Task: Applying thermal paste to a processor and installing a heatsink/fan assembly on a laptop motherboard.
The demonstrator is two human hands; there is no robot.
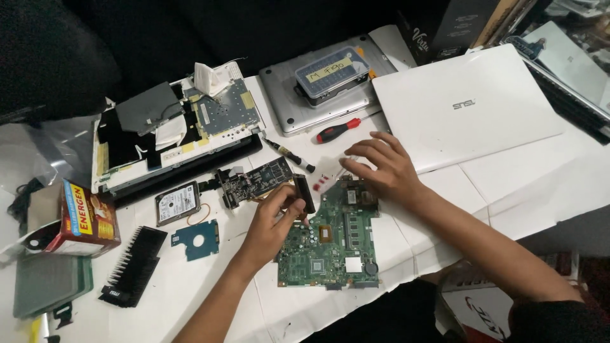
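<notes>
A green laptop motherboard [333, 244] lies flat on the white paper-covered table [508, 184]. My left hand [272, 219] rests at its upper left corner, fingers curled around a small dark part [304, 192] attached to a black cooling assembly [257, 179]. My right hand [381, 166] hovers over the board's upper right edge with fingers spread, fingertips touching the table near small red pieces [322, 182]. A red-handled screwdriver [338, 131] lies just beyond my right hand.
A closed white laptop [464, 105] sits at right, a silver laptop with a blue-lidded screw box [330, 70] behind. An opened laptop chassis [171, 133], hard drive [178, 203], blue bracket [197, 240], black heatsink [133, 267], black pen tool [289, 154] and red carton [82, 219] lie left.
</notes>
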